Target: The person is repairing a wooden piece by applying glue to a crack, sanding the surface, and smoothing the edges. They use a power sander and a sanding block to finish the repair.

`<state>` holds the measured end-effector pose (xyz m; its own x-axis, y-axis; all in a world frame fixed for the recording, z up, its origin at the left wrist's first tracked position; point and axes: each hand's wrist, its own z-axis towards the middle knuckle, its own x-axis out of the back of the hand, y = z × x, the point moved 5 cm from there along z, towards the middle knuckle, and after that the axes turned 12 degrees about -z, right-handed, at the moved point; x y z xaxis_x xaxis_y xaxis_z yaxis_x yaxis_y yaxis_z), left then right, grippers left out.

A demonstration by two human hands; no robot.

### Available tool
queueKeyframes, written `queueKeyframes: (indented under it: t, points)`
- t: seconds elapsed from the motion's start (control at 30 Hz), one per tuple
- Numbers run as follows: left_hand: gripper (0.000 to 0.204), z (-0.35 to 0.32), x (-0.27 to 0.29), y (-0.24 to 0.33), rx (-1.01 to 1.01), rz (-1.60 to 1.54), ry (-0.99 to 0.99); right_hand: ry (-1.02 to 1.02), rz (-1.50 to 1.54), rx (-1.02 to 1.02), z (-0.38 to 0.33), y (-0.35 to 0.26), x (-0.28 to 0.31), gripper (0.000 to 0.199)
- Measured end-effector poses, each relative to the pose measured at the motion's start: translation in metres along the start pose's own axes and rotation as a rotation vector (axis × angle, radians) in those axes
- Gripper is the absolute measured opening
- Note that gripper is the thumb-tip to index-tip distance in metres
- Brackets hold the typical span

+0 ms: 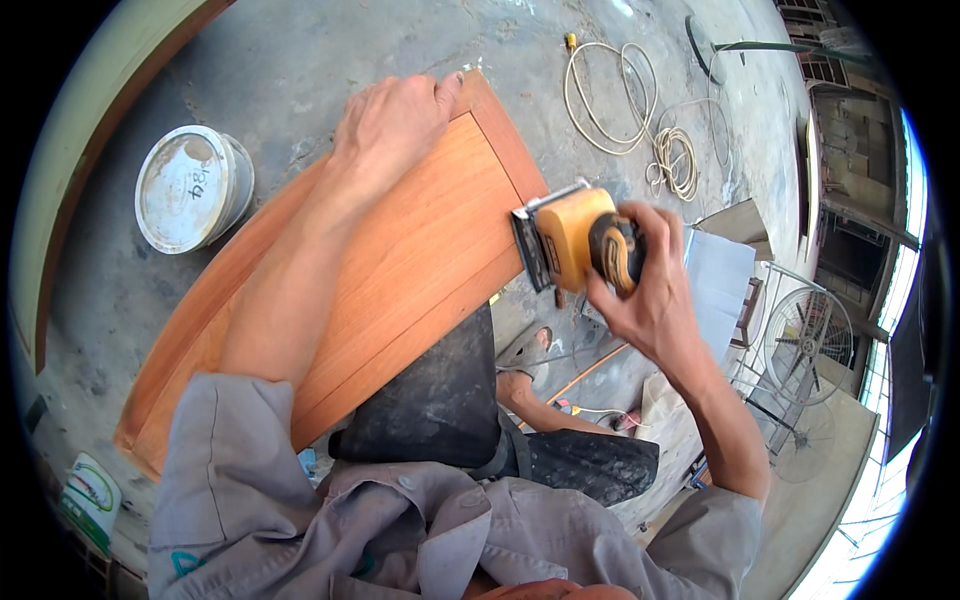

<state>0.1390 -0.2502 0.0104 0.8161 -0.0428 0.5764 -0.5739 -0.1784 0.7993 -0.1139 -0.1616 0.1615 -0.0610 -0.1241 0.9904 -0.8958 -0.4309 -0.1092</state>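
Observation:
A long reddish-brown wooden panel [400, 250], framed and with one curved edge, lies slantwise across my lap. My left hand [398, 122] is wrapped over its far end, with the thumb near the corner; part of the fingers is hidden beyond the edge. In my right hand [650, 270] is a yellow and black electric sander [577, 240], gripped round its dark rear part. The sander is tipped on its side, its flat black pad turned toward the panel's right end. That pad meets or nearly meets the end edge; I cannot tell which.
A white lidded bucket [190, 190] stands on the concrete floor at the left. Coiled pale cable [673, 163] lies at the far right. A wire-caged fan [808, 340] stands to the right, beyond a grey sheet [718, 275]. A green-and-white container [88, 500] sits lower left.

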Motion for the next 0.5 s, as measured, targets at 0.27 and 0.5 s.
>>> queueKeyframes:
  t: [0.27, 0.5]
  points:
    - [0.060, -0.003, 0.004, 0.004, 0.028, 0.008, -0.038, -0.007, 0.039, -0.015, -0.014, -0.005, -0.009, 0.062]
    - [0.060, -0.001, 0.003, 0.007, 0.048, 0.023, -0.035, -0.030, 0.045, -0.062, 0.011, -0.006, -0.007, 0.059]
